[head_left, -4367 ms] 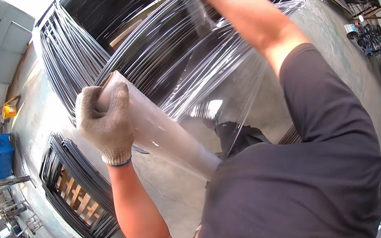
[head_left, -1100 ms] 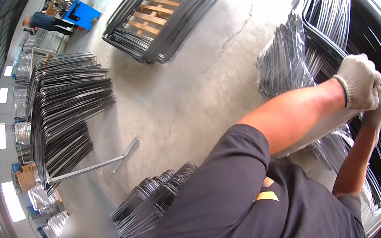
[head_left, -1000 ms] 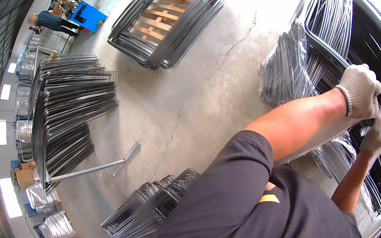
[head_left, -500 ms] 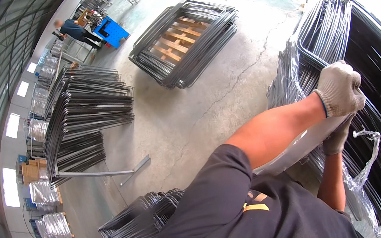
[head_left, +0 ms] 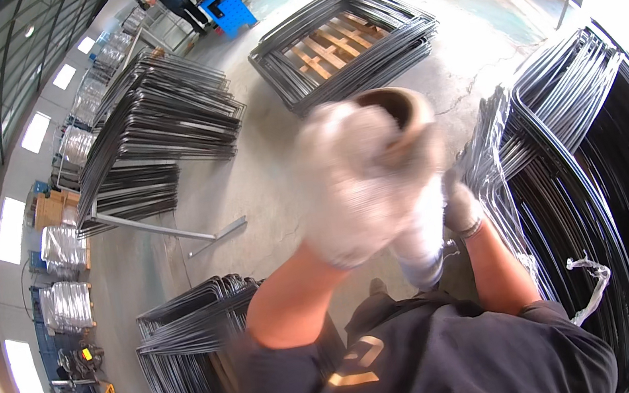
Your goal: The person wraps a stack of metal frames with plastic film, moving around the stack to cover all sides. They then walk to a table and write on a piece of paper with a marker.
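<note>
Both my hands wear pale knitted gloves. In front of my chest, my left hand point(head_left: 350, 191), blurred by motion, is closed around the upper part of a roll of clear stretch film point(head_left: 422, 250). The brown cardboard core point(head_left: 419, 113) of the roll shows as an open ring at its top. My right hand point(head_left: 461, 208) is just right of the roll, beside the wrapped frames; its fingers are partly hidden, so its grip cannot be made out. To the right stands a large stack of black metal tube frames point(head_left: 572, 200), with clear film point(head_left: 491, 147) around its near left side.
A loose film tail point(head_left: 596, 285) hangs on the right stack. More frames lie on a wooden pallet point(head_left: 333, 45) ahead, lean on a rack point(head_left: 152, 131) at left, and stand low point(head_left: 192, 358) at near left. A person point(head_left: 175, 3) stands by a blue machine stand point(head_left: 231, 11).
My left hand has swung left from the right stack to before my chest, bringing the film roll's core into sight. My right hand has moved left and up. The view has turned right.
</note>
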{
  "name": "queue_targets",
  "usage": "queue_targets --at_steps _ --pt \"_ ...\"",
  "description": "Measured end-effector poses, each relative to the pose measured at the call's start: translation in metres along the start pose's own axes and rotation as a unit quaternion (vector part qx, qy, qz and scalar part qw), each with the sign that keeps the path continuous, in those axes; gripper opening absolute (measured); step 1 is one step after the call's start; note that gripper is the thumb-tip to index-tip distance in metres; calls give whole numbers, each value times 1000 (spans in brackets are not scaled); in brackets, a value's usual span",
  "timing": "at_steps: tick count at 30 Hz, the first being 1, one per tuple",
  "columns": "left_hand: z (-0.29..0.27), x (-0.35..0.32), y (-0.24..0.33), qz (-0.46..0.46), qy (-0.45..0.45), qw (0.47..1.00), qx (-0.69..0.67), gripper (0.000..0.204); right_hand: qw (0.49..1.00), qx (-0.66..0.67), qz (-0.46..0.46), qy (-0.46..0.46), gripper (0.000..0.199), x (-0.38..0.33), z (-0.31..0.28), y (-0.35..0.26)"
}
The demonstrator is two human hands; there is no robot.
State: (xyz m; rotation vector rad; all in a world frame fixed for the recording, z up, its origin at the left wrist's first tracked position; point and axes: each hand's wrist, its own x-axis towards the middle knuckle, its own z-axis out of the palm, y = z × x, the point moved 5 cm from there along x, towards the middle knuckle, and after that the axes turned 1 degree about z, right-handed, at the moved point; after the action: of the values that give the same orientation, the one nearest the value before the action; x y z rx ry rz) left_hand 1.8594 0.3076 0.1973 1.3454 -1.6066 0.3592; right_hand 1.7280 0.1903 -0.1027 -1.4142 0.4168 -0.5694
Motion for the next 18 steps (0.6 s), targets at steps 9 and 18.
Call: queue_targets --at_steps 9,18 --pt "-210 -134 12 -215 340 913 71 23 881 231 393 -130 89 -62 67 163" --pt "-302 -366 -24 -524 479 698 95 37 912 92 378 131 72 -39 159 173"
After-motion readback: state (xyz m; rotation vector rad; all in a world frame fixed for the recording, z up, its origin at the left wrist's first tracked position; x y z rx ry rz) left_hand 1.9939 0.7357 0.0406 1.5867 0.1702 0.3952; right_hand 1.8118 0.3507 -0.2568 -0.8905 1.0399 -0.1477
